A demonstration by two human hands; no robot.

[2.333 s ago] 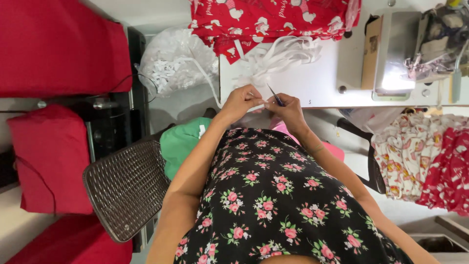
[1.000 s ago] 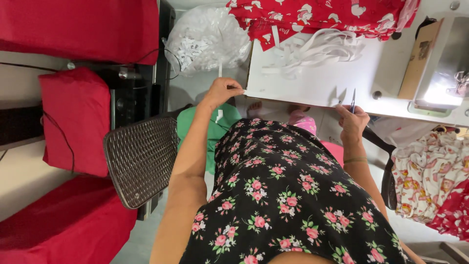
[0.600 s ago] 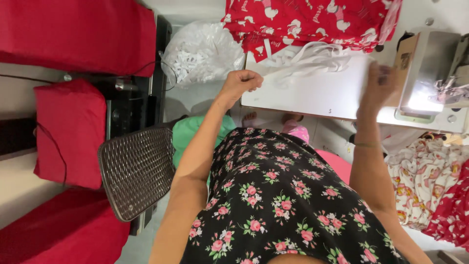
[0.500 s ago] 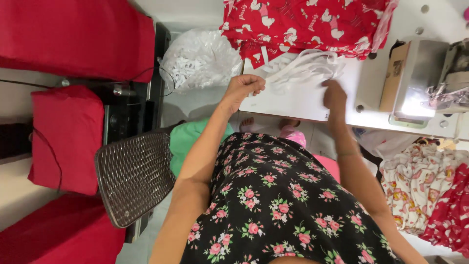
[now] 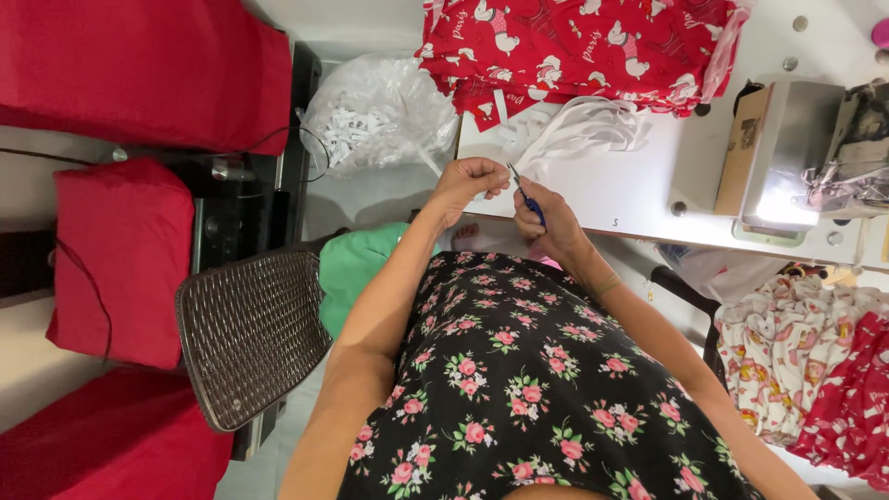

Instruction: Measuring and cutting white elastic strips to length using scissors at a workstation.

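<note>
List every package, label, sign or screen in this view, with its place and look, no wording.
Clear plastic bag: left of the white table, crumpled, full of small white tags.
Brown cardboard piece: upright against the sewing machine on the white table, flat, tan.
Printed red fabric: stacked at the table's far edge, red with white figures.
No signs or screens show.
</note>
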